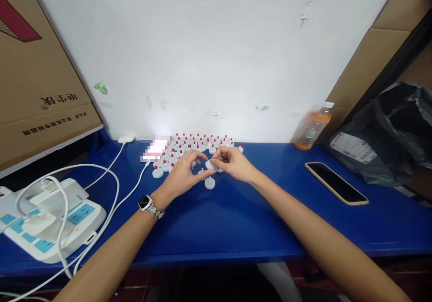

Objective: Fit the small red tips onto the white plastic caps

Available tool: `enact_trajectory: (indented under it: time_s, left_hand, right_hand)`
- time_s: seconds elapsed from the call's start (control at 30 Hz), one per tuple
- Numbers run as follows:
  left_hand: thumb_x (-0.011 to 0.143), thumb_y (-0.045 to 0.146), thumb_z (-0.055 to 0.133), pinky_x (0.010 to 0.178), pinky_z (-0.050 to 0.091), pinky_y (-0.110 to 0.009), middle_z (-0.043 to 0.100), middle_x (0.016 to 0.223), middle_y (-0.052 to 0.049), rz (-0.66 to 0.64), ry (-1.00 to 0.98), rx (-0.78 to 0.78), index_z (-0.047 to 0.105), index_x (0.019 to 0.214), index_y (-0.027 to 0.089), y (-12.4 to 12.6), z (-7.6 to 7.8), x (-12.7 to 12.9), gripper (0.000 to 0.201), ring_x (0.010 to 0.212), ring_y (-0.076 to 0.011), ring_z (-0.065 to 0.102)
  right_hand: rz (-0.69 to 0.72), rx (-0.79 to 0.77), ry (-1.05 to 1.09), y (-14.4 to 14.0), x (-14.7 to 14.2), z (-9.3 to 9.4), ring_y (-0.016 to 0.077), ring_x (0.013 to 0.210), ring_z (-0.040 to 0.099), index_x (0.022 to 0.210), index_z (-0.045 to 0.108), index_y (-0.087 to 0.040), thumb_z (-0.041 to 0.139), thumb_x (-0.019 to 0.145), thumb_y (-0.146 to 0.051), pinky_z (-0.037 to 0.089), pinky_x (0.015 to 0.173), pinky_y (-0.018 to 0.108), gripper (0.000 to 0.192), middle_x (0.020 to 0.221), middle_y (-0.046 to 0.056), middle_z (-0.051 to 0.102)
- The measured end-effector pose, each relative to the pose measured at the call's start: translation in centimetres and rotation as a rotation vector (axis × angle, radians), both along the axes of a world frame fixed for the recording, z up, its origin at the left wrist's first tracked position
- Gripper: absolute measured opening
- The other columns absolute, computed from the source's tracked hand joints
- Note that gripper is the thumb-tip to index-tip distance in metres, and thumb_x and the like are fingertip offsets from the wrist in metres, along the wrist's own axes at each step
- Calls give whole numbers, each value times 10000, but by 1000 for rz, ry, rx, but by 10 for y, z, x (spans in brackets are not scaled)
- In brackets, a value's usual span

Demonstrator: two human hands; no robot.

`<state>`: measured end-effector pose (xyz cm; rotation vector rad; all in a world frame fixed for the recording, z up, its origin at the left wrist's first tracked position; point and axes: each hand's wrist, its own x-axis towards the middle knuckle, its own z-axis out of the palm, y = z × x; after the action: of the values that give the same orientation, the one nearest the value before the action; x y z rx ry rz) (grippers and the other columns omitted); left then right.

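Head view: a white cap [210, 164] is pinched between left hand [184, 176] and right hand [232, 162], fingers closed on it, above the blue table [236, 221]. Cap pile [189, 149] just behind; phone [335, 182] lies well right.

One head-worn camera is looking forward and down over the blue table [236, 230], facing the white wall [216, 50] at the far side. It is sitting close above the near edge, taking in both forearms, with the power strip [50, 221] left and the phone [335, 182] right.
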<state>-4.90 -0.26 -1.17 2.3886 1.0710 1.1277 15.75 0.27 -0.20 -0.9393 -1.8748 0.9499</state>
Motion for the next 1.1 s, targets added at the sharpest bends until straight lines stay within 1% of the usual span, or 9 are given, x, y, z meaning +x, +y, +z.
enact_trajectory:
  time_s: [0.1, 0.17, 0.27, 0.43, 0.7, 0.83, 0.9, 0.97, 1.1]
  left_hand:
    - [946, 425, 586, 719, 453, -308, 655, 966, -30, 20, -6, -8, 625, 1018, 211, 4, 0, -4, 229, 853, -178, 591]
    - [989, 373, 504, 708, 448, -311, 648, 920, -31, 38, 0, -3, 634, 976, 202, 7, -1, -6, 215, 820, -173, 585]
    - [987, 333, 498, 723, 448, -319, 642, 912, -31, 60, 25, 12, 638, 963, 198, 10, -3, -8, 196, 809, -173, 578]
    - [971, 329, 513, 746, 450, -331, 632, 894, -31, 133, 61, 19, 636, 917, 196, 13, -2, -14, 189, 817, -184, 582]
    - [964, 309, 515, 807, 450, -356, 622, 938, -40, 128, 110, 48, 622, 913, 202, 17, -7, -18, 159, 874, -202, 579]
    - [923, 411, 606, 840, 456, -360, 601, 969, -41, 3, 148, 58, 615, 981, 215, 8, 1, -20, 204, 926, -210, 566]
    - [800, 505, 742, 827, 459, -353, 590, 979, -30, -94, 225, 36, 612, 1007, 228, 3, 5, -21, 369, 921, -211, 561]
    - [732, 536, 793, 775, 454, -339, 586, 963, -20, -123, 307, 14, 610, 988, 234, 0, 6, -20, 436, 888, -209, 556]
    - [822, 465, 734, 730, 428, -330, 591, 921, -19, -89, 410, 63, 572, 925, 221, 0, -2, -13, 311, 855, -211, 555]
  right_hand:
    - [20, -28, -226, 1, 8, -2, 107, 581, 529, 750, 638, -158, 656, 768, -214, 400, 560, 234, 62, 642, -11, 611]
    - [12, 28, -379, 2, 10, -3, 107, 591, 543, 744, 662, -156, 645, 741, -158, 401, 573, 230, 17, 647, -12, 625]
    - [-27, 149, -479, 1, 10, 0, 110, 624, 573, 786, 697, -163, 621, 745, -125, 406, 606, 230, 94, 695, -6, 662]
    - [-49, 168, -481, 1, 10, 5, 127, 691, 602, 802, 707, -157, 609, 759, -102, 417, 636, 230, 121, 738, 14, 687]
    - [-4, 117, -416, 0, 1, -2, 104, 627, 574, 873, 683, -160, 625, 798, -148, 412, 640, 230, 95, 709, -15, 677]
    - [-178, 221, -397, 14, 4, 3, 108, 589, 548, 893, 674, -163, 569, 852, -179, 382, 613, 237, 113, 643, -23, 643]
    - [-267, 223, -433, 23, 8, 3, 113, 576, 539, 886, 666, -164, 576, 839, -177, 366, 594, 240, 103, 618, -26, 618]
    - [-275, 175, -479, 28, 11, -2, 118, 571, 540, 862, 657, -165, 596, 827, -199, 354, 576, 242, 78, 617, -21, 615]
    - [-245, 134, -452, 20, 9, -14, 118, 564, 529, 809, 634, -168, 555, 862, -222, 342, 561, 244, 110, 631, -11, 618]
